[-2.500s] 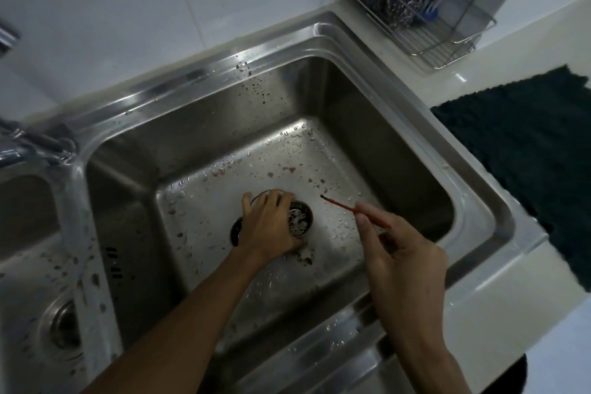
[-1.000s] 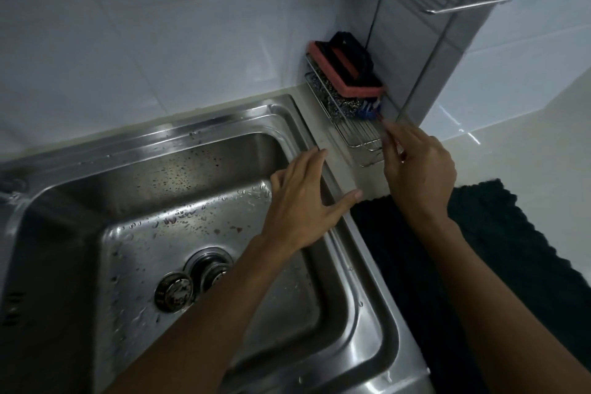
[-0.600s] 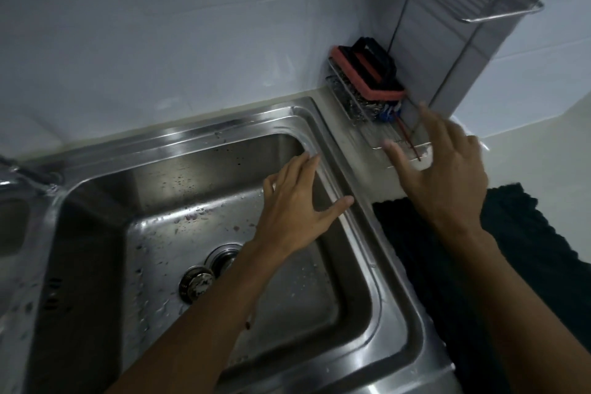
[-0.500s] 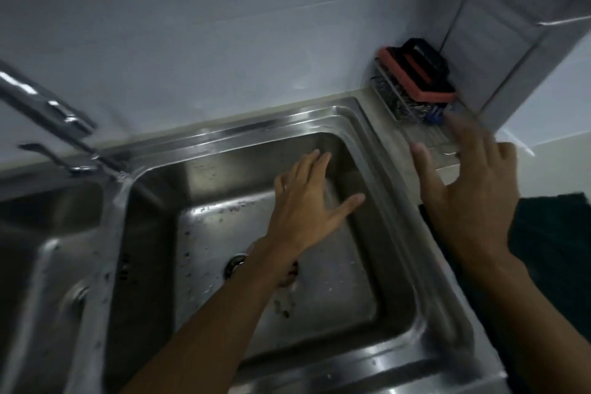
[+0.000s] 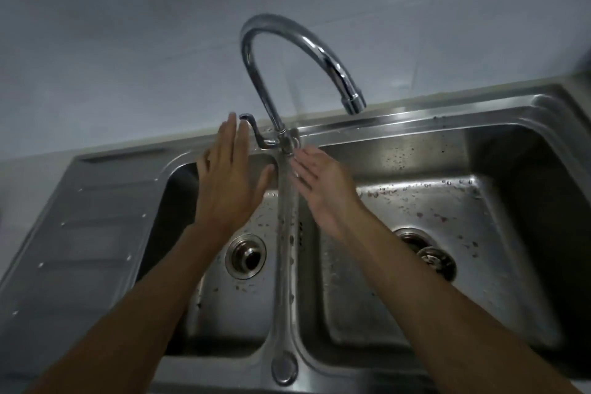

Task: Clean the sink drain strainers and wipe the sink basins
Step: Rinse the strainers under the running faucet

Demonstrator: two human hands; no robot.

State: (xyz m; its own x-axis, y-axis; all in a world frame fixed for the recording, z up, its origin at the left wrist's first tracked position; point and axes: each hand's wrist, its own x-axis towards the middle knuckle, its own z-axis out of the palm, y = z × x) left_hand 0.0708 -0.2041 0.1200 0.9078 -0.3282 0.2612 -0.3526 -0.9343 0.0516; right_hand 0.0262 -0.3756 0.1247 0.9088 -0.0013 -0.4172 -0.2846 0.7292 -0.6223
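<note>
Chrome faucet [image 5: 323, 49] arcs toward right basin [image 5: 447, 201] (left hand [image 5: 228, 182], right hand [image 5: 323, 189] splayed, empty)

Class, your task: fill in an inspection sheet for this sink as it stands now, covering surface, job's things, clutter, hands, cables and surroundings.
Surface: steel double sink, wet; drainboard on its left.
Job's things: left strainer seated in its drain; right strainer out, lying at its drain's edge.
Clutter: dark specks on both basin floors.
Hands: left hand open by the tap lever, contact unclear; right hand open by the faucet base; both empty.
Cables: nothing seen.
Surroundings: pale tiled wall.
</note>
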